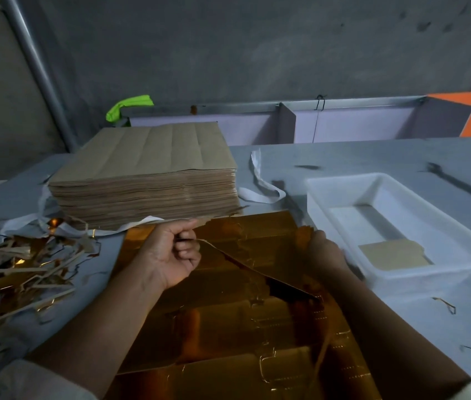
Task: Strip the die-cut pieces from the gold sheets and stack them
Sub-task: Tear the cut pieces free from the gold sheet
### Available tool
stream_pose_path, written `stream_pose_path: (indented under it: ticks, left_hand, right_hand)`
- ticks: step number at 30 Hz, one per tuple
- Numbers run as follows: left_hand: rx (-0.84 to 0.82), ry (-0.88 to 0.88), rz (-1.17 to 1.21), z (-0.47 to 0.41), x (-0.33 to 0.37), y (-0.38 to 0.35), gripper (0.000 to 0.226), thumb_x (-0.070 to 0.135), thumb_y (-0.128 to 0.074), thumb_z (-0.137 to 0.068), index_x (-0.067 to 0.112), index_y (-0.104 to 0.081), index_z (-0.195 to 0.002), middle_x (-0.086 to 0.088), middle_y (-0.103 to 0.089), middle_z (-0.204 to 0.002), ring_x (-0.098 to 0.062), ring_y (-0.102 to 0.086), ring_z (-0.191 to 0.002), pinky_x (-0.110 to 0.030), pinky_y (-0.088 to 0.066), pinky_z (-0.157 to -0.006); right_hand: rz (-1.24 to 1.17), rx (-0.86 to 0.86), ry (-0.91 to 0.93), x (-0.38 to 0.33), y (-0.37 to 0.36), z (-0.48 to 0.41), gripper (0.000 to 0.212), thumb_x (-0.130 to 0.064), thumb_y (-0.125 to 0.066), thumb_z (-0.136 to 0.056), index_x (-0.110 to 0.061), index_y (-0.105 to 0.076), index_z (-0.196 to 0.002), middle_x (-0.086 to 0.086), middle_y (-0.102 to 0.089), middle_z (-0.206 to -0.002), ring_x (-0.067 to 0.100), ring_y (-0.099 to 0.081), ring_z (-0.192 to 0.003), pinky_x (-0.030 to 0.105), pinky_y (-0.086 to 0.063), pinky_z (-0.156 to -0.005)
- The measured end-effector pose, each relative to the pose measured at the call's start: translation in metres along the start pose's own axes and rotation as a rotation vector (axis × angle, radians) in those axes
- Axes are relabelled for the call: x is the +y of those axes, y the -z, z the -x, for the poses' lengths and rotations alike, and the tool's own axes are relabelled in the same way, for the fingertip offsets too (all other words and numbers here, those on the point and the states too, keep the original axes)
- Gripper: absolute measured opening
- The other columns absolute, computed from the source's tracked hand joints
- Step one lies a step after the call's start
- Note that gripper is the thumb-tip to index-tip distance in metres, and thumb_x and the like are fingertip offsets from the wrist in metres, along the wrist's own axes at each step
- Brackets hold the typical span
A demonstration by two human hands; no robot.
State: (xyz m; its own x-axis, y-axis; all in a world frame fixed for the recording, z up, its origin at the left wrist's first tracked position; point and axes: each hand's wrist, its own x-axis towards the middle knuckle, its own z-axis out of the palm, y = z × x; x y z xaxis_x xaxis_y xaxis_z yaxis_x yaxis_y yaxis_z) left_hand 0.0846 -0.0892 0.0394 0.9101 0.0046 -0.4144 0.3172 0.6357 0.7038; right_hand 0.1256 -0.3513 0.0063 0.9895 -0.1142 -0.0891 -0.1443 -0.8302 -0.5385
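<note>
**Pulling a flap free at the near bench edge**

The gold sheet [228,327] lies across the near edge of the bench [372,160]. The left hand [170,252] curls tight round the rim of a lifted flap, probably to tear along the die cuts. The right hand [326,249] meets the flap's other end, but blur hides its grip. The white tray [343,179], just beside it, holds one stripped piece [392,252]. A scrap pile [20,269] crowds the left edge.

You're in a packaging workshop: a tall stack of brown die-cut sheets [144,180] and gold trimmings [18,269] crowd your grey counter [372,157] under bare concrete walls.
</note>
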Motion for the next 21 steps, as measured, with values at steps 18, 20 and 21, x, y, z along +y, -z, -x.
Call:
stream_pose_path:
  ticks: [18, 20, 21]
  left_hand:
    - [0.203, 0.007, -0.052, -0.005, 0.016, 0.062, 0.030, 0.014, -0.066, -0.078, 0.011, -0.066, -0.108, 0.011, -0.038, -0.051, -0.003, -0.028, -0.037, -0.016, -0.023, -0.034]
    - [0.237, -0.001, -0.093, -0.007, 0.019, 0.071, 0.027, 0.014, -0.063, -0.084, 0.011, -0.066, -0.110, 0.010, -0.038, -0.051, -0.003, -0.027, -0.036, -0.015, -0.023, -0.035]
    - [0.255, -0.004, -0.114, -0.007, 0.019, 0.075, 0.025, 0.014, -0.062, -0.086, 0.011, -0.066, -0.111, 0.010, -0.039, -0.050, -0.004, -0.027, -0.035, -0.015, -0.023, -0.034]
  right_hand:
    - [0.195, -0.148, 0.434, -0.036, -0.039, 0.014, 0.052, -0.036, -0.060, -0.096, -0.026, -0.041, -0.144, 0.001, -0.047, -0.139, 0.020, -0.052, -0.121, 0.029, -0.047, -0.092]
    - [0.213, -0.175, 0.443, -0.038, -0.051, 0.017, 0.052, -0.036, -0.055, -0.099, -0.029, -0.036, -0.147, 0.001, -0.043, -0.145, 0.020, -0.048, -0.127, 0.029, -0.047, -0.094]
    - [0.222, -0.182, 0.455, -0.039, -0.057, 0.019, 0.055, -0.039, -0.052, -0.100, -0.029, -0.032, -0.150, 0.001, -0.039, -0.150, 0.021, -0.042, -0.134, 0.033, -0.045, -0.100]
